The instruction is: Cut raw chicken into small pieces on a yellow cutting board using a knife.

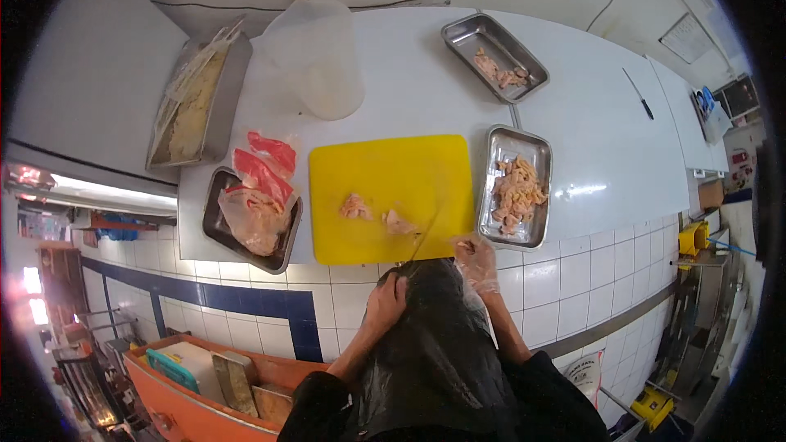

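A yellow cutting board (368,166) lies before me on the white table. On it sit a small heap of pale raw meat (356,207) and a flatter meat piece (399,223). My left hand (388,301), bare, is closed at the board's near edge around what appears to be the handle of a knife (425,236); the handle itself is hidden. The thin blade slants up over the board. My right hand (476,261), in a clear plastic glove, is at the board's near right corner with fingers bent together. Whether a scrap is between them, I cannot tell.
Right of the board stands a steel tray (548,196) of cut meat; another tray (451,37) is behind. At left, a dark tray (215,221) holds bagged meat (258,221). Farther back are a plastic jug (325,67) and a deep metal pan (227,98). Another knife (645,104) lies far right.
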`<state>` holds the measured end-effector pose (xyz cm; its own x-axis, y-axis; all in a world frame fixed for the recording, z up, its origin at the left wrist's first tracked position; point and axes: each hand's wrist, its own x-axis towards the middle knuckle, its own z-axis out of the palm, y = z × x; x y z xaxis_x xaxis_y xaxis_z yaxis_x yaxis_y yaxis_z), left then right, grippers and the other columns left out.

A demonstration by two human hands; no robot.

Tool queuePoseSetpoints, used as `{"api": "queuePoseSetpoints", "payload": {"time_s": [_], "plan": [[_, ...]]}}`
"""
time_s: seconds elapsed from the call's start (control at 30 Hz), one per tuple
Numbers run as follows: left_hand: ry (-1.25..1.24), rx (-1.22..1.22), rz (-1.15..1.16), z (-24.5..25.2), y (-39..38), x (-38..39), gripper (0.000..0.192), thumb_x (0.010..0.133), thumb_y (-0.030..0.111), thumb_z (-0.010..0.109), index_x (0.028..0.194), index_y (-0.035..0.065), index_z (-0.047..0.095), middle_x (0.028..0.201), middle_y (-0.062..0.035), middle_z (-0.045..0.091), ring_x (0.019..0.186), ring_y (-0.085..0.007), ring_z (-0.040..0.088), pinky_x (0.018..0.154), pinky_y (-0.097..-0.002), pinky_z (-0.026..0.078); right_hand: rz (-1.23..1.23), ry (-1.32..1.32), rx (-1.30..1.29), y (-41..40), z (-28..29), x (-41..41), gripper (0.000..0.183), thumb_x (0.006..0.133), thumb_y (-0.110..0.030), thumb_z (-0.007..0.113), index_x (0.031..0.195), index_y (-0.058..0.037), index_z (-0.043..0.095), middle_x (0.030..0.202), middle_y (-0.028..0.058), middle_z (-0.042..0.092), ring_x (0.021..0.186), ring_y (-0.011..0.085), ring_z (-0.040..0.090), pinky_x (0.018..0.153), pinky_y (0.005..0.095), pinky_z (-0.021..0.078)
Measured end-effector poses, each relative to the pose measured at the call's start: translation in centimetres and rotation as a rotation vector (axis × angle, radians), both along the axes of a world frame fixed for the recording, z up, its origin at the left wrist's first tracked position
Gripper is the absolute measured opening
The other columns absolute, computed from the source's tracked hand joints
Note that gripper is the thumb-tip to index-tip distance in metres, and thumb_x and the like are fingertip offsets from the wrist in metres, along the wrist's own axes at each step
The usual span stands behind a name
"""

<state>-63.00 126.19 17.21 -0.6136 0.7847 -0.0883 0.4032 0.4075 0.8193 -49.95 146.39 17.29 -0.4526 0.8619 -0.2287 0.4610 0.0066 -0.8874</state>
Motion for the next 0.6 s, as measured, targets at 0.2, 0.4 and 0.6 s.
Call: {"api": "queuePoseSetpoints", "payload": {"time_s": [0.2, 0.4, 0.6], "plan": [[-0.014, -0.179, 0.056, 4.2, 0.3, -1.6, 0.020, 0.098, 0.022, 0.053, 0.098, 0.0023, 0.056, 0.077, -0.0243, 0.064, 0.074, -0.0461, 0.062, 0.062, -0.0517, 0.048, 0.009, 0.117, 0.250, 4.1, 2.8, 2.0, 0.006, 0.084, -0.005, 0.065, 0.090, -0.0033, 0.067, 0.085, 0.0067, 0.067, 0.075, 0.0137, 0.059, 0.066, 0.0278, 0.0470], [-0.130, -0.050, 0.158, 3.9, -1.3, -2.4, 0.025, 0.100, 0.023, 0.049, 0.096, -0.0001, 0.057, 0.079, -0.0201, 0.068, 0.077, -0.0437, 0.064, 0.066, -0.0480, 0.050, 0.121, -0.540, 1.009, 6.9, 8.1, 0.3, 0.027, 0.080, -0.013, 0.067, 0.105, -0.0046, 0.065, 0.103, 0.0142, 0.068, 0.101, 0.0330, 0.062, 0.089, 0.0441, 0.0490], [-0.200, -0.060, 0.477, 1.6, -3.7, -2.7, 0.032, 0.102, 0.026, 0.045, 0.090, 0.0010, 0.060, 0.068, -0.0189, 0.064, 0.066, -0.0390, 0.064, 0.059, -0.0427, 0.047, 0.549, 0.299, 0.372, 2.5, 1.0, -10.2, 0.025, 0.084, -0.011, 0.062, 0.109, -0.0079, 0.062, 0.109, 0.0100, 0.063, 0.100, 0.0229, 0.061, 0.089, 0.0387, 0.0487]]}}
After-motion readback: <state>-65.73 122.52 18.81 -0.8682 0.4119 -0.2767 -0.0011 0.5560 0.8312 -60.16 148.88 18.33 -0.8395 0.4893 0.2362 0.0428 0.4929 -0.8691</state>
